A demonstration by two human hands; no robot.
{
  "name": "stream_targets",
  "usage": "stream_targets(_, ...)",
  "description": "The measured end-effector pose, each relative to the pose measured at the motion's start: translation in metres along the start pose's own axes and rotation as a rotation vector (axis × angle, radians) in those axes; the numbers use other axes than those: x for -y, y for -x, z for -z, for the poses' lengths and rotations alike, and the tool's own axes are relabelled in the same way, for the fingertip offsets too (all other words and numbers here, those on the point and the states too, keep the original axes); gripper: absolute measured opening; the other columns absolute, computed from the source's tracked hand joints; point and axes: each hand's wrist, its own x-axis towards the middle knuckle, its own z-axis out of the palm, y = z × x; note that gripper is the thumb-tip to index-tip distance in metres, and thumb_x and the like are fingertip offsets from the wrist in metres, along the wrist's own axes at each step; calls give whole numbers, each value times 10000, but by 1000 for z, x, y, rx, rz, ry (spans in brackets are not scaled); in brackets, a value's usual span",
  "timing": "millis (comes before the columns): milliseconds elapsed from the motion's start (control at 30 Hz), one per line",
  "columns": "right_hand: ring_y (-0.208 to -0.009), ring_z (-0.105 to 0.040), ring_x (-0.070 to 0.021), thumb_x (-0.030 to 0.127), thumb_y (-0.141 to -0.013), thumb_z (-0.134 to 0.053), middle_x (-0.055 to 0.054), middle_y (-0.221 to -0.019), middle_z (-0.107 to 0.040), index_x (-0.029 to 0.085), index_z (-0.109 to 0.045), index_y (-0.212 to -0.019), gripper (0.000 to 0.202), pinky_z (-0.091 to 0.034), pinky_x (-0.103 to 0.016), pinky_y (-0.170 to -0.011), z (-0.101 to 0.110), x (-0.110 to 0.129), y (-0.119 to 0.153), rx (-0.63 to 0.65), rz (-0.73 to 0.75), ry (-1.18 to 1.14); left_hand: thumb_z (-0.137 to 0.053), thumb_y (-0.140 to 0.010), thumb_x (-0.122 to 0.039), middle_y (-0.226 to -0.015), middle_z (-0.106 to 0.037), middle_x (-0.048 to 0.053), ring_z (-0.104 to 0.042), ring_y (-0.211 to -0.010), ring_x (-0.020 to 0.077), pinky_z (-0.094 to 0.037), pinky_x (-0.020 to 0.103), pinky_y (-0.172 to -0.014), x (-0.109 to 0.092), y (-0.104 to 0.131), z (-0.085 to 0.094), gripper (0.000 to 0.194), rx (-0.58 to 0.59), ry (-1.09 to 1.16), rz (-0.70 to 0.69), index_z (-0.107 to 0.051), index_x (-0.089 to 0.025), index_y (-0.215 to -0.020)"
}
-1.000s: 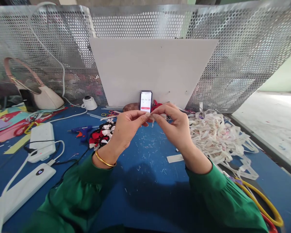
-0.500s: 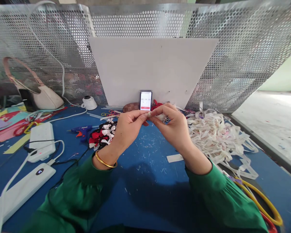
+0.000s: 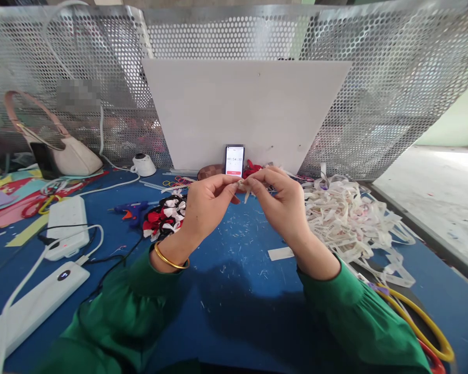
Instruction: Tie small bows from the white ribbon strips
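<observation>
The left hand (image 3: 206, 210) and right hand (image 3: 283, 210) held a small whitish ribbon piece (image 3: 247, 196) between them in narrow thumb-and-finger pinches, presumably for fine control, above the blue tabletop (image 3: 237, 249) before a smartphone (image 3: 234, 158), propped upright probably for easy viewing.

A small off-white ribbon (image 3: 241, 184) is bunched above the blue table (image 3: 234, 291), 1 end (image 3: 247, 197) drooping.

A craft workshop, shown by the glue gun (image 3: 131, 212), ribbon heap (image 3: 345, 215) and perforated metal partition (image 3: 226, 39).
</observation>
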Motion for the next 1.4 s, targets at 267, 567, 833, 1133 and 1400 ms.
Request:
stream_targets(267,-772,-602,-152,205,-850,-673,-23,-829,-672,209,-725,-798,73,-459,-326,-734,0,-3,-1,-30,-26,59,-644,-887,-247,-780,-767,27,-701,-643,142,-554,255,-638,5,0,1,172,8,-126,-99,-777,-183,-976)
stream_targets(567,-716,-587,-142,226,-836,-669,-23,-798,-669,191,-734,-766,102,-443,-309,-684,2,-3,0,-21,-81,119,-607,-923,-205,-799,-763,7,-698,-683,134,-528,257,-659,13,2,1,193,22,-286,-273,-767,-210,-1031)
stream_targets(833,-738,-588,-150,161,-808,-612,-16,-808,-654,193,-682,-763,89,-429,-318,-707,-2,-4,0,-19,18,193,-620,-917,-248,-734,-744,11,-687,-656,144,-513,271,-648,12,3,1,184,3,-309,-247,-775,-200,-1003)
stream_targets(1133,-583,-493,-100,234,-757,-665,28,-646,-576,191,-624,-729,65,-377,-273,-572,-6,-10,-3,-50,-442,-616,-668,-849,-227,-791,-764,38,-680,-636,136,-527,255,-610,8,-2,-2,103,49,51,-7,-753,-173,-873)
stream_targets(1400,-574,-490,-92,226,-753,-692,32,-626,-581,184,-623,-707,93,-373,-266,-558,-11,-8,-1,-2,-421,-609,-742,-826,-331,-644,-669,6,-583,-578,107,-446,240,-550,8,-3,-3,178,77,143,0,-706,-178,-742)
